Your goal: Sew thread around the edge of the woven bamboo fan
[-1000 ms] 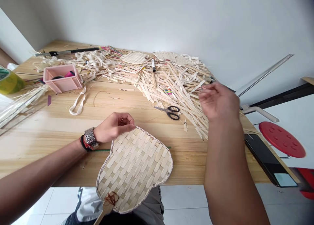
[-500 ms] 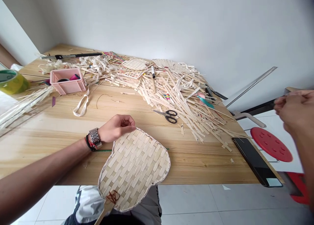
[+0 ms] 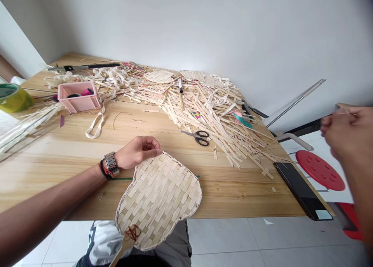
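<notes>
My left hand (image 3: 142, 152), with a metal watch at its wrist, pinches the top edge of a heart-shaped woven hand fan (image 3: 163, 197). The fan is made of pale flat strips and has a braided rim. Reddish-brown cord crosses where the wooden handle (image 3: 124, 247) meets the woven face, and the handle points down toward my lap. Far off to the right, my right hand (image 3: 345, 131) is raised beyond the table edge, its fingers curled closed. What it pinches, if anything, is too small and blurred to make out.
Black-handled scissors (image 3: 200, 137) lie near a heap of loose strips (image 3: 210, 115) with a marker (image 3: 180, 85) on it. A pink bin (image 3: 78, 96) and a tape roll (image 3: 14, 98) sit left. A phone (image 3: 301, 191) rests by the right edge, near a red stool (image 3: 319, 170).
My right hand has shifted slightly left in view, as the whole scene has with a small camera turn. My left hand keeps the same hold on the fan.
</notes>
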Tool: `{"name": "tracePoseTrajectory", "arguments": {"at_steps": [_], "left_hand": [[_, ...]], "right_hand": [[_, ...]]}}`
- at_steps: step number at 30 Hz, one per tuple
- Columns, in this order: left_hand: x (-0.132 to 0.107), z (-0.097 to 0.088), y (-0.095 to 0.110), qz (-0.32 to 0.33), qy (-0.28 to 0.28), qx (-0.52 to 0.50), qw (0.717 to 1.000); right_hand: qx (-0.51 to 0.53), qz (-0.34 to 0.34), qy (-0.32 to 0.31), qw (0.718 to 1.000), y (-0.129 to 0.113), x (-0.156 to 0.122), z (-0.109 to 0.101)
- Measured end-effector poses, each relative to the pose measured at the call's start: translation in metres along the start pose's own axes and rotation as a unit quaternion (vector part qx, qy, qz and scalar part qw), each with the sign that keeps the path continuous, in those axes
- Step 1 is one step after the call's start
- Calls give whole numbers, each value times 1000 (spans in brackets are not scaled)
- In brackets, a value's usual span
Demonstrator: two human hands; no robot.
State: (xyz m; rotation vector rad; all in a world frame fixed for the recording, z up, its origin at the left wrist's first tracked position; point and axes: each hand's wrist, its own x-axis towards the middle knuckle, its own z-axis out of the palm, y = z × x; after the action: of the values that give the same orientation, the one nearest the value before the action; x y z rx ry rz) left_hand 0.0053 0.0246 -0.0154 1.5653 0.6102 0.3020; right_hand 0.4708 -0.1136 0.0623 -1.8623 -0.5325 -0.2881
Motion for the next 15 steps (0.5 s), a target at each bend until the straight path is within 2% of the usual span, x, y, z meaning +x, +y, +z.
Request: {"name": "tracePoseTrajectory", "arguments": {"at_steps": [2, 4, 5, 6, 8, 9, 10, 12, 15], "left_hand": [[1, 0, 1, -6, 1, -8, 1000], [1, 0, 2, -9, 6, -16, 1000], [1, 0, 2, -12, 7, -25, 1000], [1, 0, 3, -14, 8, -37, 999], [0, 1, 5, -14, 9, -66, 998], [-1, 1, 6, -12, 9, -80, 997], [-2, 3, 7, -10, 9, -93, 996], [-5, 5, 10, -4, 7, -115, 993], [-8, 10, 13, 2, 17, -122, 992]], "right_hand": [[24, -45, -65, 997, -13, -22, 19], [80, -79, -170, 979, -30, -51, 39], [114, -87, -234, 962, -39, -68, 50], [153, -88, -309, 935, -48, -86, 60], [176, -90, -408, 891, -65, -123, 78], [220, -92, -452, 860, -72, -140, 85], [253, -93, -489, 830, -79, -157, 91], [270, -85, -546, 789, -89, -184, 98], [268, -76, -626, 728, -92, -207, 98]]}}
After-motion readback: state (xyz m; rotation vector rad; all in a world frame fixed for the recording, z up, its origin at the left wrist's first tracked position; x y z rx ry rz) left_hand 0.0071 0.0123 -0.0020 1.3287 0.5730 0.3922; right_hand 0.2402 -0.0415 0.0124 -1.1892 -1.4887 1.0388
